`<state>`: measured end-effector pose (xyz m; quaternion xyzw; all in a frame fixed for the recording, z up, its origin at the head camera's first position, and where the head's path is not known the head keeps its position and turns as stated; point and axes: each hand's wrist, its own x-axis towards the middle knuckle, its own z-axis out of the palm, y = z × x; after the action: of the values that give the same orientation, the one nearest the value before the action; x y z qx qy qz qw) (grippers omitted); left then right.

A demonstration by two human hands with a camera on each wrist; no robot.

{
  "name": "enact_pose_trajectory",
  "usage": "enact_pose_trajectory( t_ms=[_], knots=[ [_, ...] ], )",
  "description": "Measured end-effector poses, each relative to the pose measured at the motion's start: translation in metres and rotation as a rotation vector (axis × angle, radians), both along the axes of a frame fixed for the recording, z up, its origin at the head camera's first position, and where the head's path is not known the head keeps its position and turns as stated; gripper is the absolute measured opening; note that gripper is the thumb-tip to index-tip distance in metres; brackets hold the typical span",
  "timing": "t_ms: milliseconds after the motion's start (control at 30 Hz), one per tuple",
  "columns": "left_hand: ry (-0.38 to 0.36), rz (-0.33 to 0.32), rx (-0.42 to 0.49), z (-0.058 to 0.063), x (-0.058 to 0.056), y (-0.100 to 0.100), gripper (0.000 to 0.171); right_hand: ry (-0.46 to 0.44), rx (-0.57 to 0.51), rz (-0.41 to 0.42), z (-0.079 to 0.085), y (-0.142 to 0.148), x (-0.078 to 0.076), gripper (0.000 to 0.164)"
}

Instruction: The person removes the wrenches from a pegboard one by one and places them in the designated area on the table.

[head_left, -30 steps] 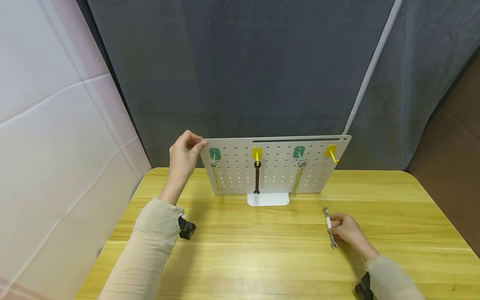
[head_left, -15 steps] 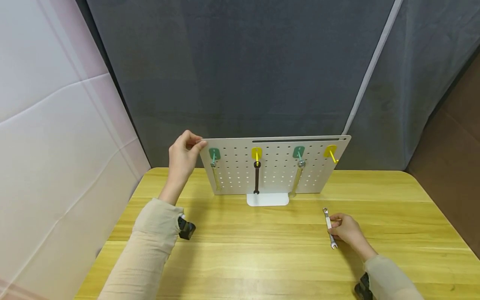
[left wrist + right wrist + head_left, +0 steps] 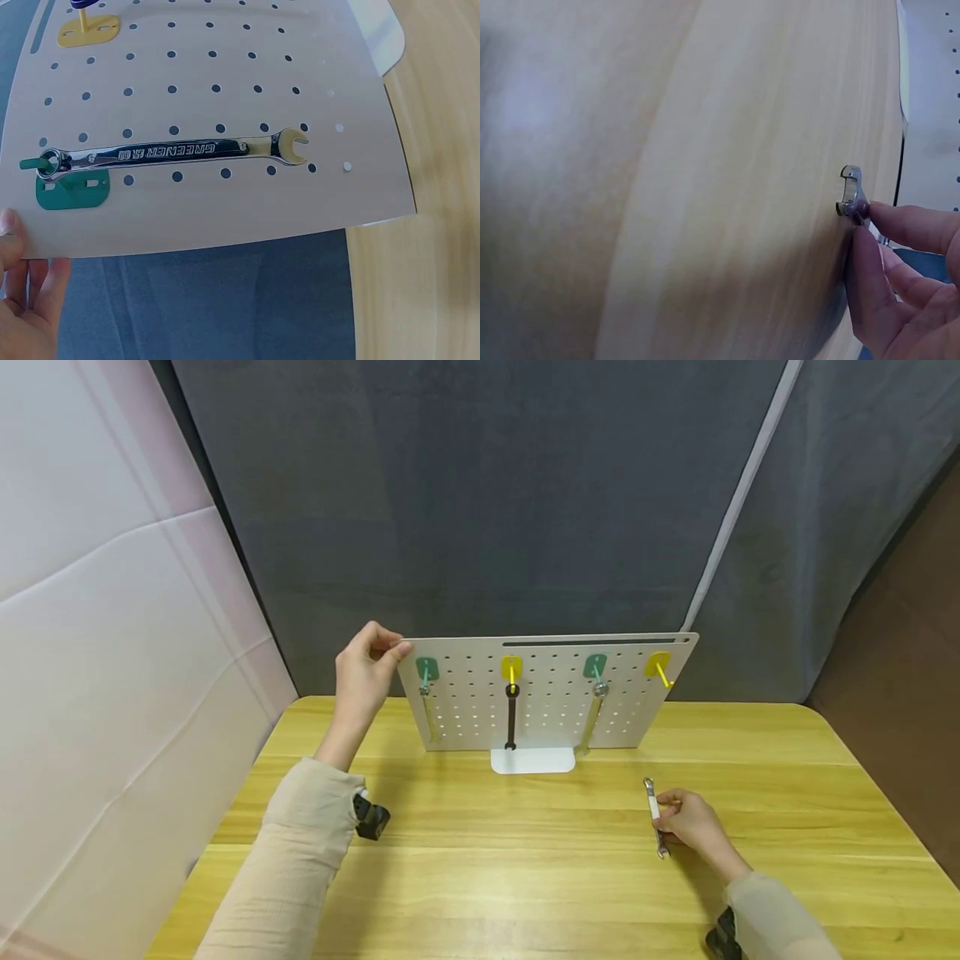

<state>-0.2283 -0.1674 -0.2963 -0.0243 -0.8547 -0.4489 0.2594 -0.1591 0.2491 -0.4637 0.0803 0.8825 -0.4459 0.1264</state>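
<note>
My left hand [image 3: 363, 672] pinches the top left corner of a white pegboard [image 3: 551, 714], which stands upright on a flat foot. From the board's left green hook [image 3: 71, 191] hangs a chrome combination wrench [image 3: 172, 152] by its ring end. A dark wrench [image 3: 512, 718] is on the left yellow hook [image 3: 512, 668], and another chrome wrench [image 3: 592, 718] is on the second green hook [image 3: 595, 666]. The far right yellow hook [image 3: 658, 665] carries nothing. In front of the board, right of its foot, my right hand [image 3: 692, 822] pinches a small combination wrench [image 3: 654, 810] between thumb and fingers.
The board and its white foot [image 3: 532, 761] stand toward the back of the wooden table [image 3: 495, 877]. Dark grey fabric [image 3: 525, 510] hangs behind, with a white panel [image 3: 127, 610] at the left and a brown one [image 3: 900, 660] at the right.
The wrench in my right hand has turned very slightly. Both hands keep their grips, and the whole scene has shifted a few pixels left in the head view.
</note>
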Motion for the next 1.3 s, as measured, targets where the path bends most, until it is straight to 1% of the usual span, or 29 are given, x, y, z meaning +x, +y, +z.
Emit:
enact_pose_trajectory(
  t_ms=[100,233,367,467,533,667,733,867,967,1133,1300],
  knots=[
    [-0.001,-0.001,0.0,0.0,0.0,0.0,0.019,0.003,0.014,0.007,0.0,0.0,0.0,0.04],
    [0.003,-0.001,0.004,0.0,0.0,-0.001,0.019,0.024,0.097,0.02,0.0,-0.001,-0.001,0.037],
    [-0.004,-0.002,0.001,0.0,0.0,-0.001,0.019,0.038,0.159,0.018,0.003,-0.004,-0.003,0.04],
    [-0.011,-0.001,-0.001,-0.001,-0.001,0.0,0.019,0.053,0.152,0.012,0.008,-0.009,-0.006,0.041],
    [-0.013,-0.001,-0.001,-0.001,-0.001,0.0,0.019,0.079,0.152,0.022,0.012,-0.012,-0.007,0.04],
    [-0.012,-0.002,-0.004,0.0,-0.001,0.0,0.019,0.143,0.125,0.057,0.022,-0.02,-0.01,0.04],
    [-0.012,-0.003,-0.003,0.0,-0.001,0.0,0.019,0.188,0.104,0.075,0.026,-0.023,-0.012,0.04],
    [-0.017,-0.002,0.002,0.0,0.0,-0.001,0.019,0.26,0.041,0.087,0.038,-0.032,-0.017,0.044],
    [-0.022,-0.001,0.003,0.0,0.0,-0.001,0.019,0.297,-0.003,0.084,0.049,-0.04,-0.021,0.047],
    [-0.019,0.0,0.008,0.0,0.0,-0.001,0.019,0.315,-0.07,0.088,0.062,-0.055,-0.027,0.054],
    [-0.018,-0.001,0.007,0.0,0.0,0.0,0.019,0.308,-0.122,0.072,0.066,-0.068,-0.031,0.057]
  ],
)
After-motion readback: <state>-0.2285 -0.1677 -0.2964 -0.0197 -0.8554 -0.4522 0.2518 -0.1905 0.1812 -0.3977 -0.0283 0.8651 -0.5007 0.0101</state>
